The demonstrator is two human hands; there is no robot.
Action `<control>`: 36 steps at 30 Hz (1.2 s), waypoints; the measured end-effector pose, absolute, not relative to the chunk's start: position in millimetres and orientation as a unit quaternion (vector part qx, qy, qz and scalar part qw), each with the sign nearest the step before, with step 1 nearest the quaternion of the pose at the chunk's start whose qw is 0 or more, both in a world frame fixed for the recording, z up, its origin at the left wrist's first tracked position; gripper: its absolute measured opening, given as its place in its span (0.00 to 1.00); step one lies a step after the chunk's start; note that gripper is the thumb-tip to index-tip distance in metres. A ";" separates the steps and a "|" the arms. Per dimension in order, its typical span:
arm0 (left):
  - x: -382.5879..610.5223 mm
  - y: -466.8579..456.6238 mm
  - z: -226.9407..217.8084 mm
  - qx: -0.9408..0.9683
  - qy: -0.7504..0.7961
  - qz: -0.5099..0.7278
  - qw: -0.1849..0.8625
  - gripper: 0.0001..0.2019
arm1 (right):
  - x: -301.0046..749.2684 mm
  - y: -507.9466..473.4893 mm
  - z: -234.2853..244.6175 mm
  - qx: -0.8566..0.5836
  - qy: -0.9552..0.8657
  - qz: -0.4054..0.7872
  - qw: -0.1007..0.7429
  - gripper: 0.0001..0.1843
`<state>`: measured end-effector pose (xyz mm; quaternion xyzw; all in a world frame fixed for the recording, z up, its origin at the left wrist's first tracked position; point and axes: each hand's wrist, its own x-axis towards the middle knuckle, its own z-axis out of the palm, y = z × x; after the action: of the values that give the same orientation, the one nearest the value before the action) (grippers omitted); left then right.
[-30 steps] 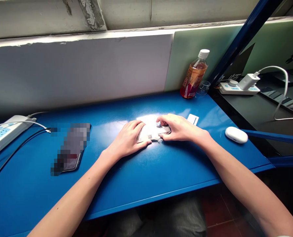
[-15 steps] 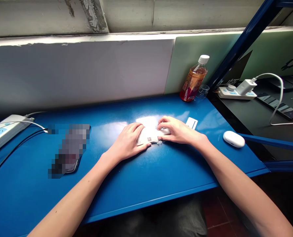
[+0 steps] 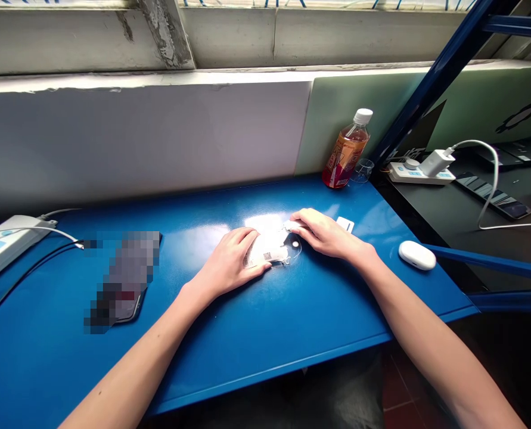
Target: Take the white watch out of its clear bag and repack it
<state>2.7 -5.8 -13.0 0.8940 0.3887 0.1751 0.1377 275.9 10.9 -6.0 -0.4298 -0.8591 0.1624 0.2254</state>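
A small clear plastic packet (image 3: 269, 250) with a printed code label lies on the blue table (image 3: 256, 322). My left hand (image 3: 229, 262) rests on its left end, fingers curled over it and pressing it down. My right hand (image 3: 323, 232) is at the packet's right end, fingertips pinched on a small white piece (image 3: 291, 226) at the packet's edge. A little round part (image 3: 295, 243) shows inside the clear film just below those fingers.
A blurred-out phone (image 3: 124, 280) lies at left, a white power strip (image 3: 1, 247) with cables beyond it. A tea bottle (image 3: 346, 152) stands at the back, a small white card (image 3: 344, 224) by my right hand, a white earbud case (image 3: 417, 255) at right. A second power strip (image 3: 415, 173) sits on the dark desk.
My right hand has drawn back to the right and lifted slightly, uncovering the packet's clear right end and the round part inside. My left hand stays put. The camera tilted up a little.
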 end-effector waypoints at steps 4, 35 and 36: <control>2.2 -4.6 -13.4 0.897 0.385 0.173 0.129 0.27 | 279.2 16.0 -4.9 -0.449 -0.826 0.144 0.309 0.11; 19.6 -26.1 -10.4 0.856 0.367 0.361 -0.042 0.08 | 237.1 -22.4 -4.8 -0.354 -0.807 0.090 0.463 0.12; 19.9 -26.4 -10.3 0.859 0.355 0.366 -0.046 0.07 | 236.3 -23.3 -2.5 -0.352 -0.787 0.122 0.492 0.12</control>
<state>19.9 -26.4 -10.3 0.8593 0.3547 0.3656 -0.0461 236.3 -23.3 -2.5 -0.3521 -0.7866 0.1220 0.4924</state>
